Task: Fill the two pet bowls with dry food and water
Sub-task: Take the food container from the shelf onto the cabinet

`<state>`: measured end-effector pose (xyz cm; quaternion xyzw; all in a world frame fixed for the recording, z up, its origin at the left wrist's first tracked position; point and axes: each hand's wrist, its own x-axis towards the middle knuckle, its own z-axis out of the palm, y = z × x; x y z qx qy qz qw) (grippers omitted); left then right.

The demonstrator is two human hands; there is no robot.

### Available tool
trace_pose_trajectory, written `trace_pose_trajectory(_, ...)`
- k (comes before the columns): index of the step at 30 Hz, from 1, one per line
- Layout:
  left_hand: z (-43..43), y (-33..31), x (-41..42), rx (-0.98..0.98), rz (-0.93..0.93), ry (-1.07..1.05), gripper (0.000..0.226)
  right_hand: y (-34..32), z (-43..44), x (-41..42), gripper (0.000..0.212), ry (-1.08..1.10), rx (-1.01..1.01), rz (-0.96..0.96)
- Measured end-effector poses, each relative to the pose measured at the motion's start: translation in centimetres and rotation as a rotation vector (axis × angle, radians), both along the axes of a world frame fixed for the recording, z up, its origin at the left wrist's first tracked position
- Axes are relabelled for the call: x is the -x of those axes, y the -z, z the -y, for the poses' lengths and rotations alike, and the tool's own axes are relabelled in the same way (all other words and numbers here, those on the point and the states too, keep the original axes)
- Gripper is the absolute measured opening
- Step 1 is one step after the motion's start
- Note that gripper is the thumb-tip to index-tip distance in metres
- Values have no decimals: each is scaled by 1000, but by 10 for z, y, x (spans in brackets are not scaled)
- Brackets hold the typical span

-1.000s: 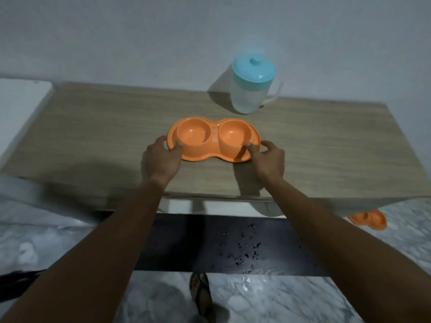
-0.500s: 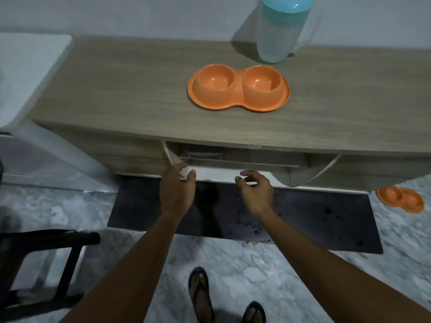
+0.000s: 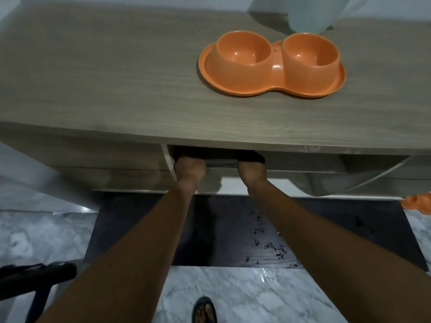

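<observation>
Both orange bowls point(image 3: 271, 66) sit empty on the tabletop point(image 3: 116, 78), so nothing is filled (both hands' fingers are hidden underneath, can't tell their grip).

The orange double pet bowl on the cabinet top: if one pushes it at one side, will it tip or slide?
The orange double pet bowl would probably slide, not tip: its flared base is wide. It looks like thin plastic and both cups are empty, so it is likely light. It may turn when pushed off-centre.
</observation>
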<state>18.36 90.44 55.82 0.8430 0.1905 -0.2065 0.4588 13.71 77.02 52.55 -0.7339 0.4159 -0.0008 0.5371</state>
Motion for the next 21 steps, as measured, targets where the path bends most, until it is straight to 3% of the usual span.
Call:
trace_pose_trajectory(3, -9, 4, 16, 116, 98, -108, 25, 0, -12, 17, 24, 86, -97, 89)
trace_pose_trajectory(6, -21, -3, 50, 246, 163, -88, 17, -14, -25, 54, 10, 120, -185, 134)
trace_pose_trajectory(10, -43, -39, 105, 276, 146, -134, 20, -60, -31, 117, 8, 125, -257, 200)
trace_pose_trajectory(16, -60, -135, 164, 367, 141, -160, 22, -158, -26, 188, 20, 61, -313, 227)
trace_pose_trajectory(21, -62, -227, 170, 513, 190, -141, 9, -247, -17, 195, 13, 6, -328, 294)
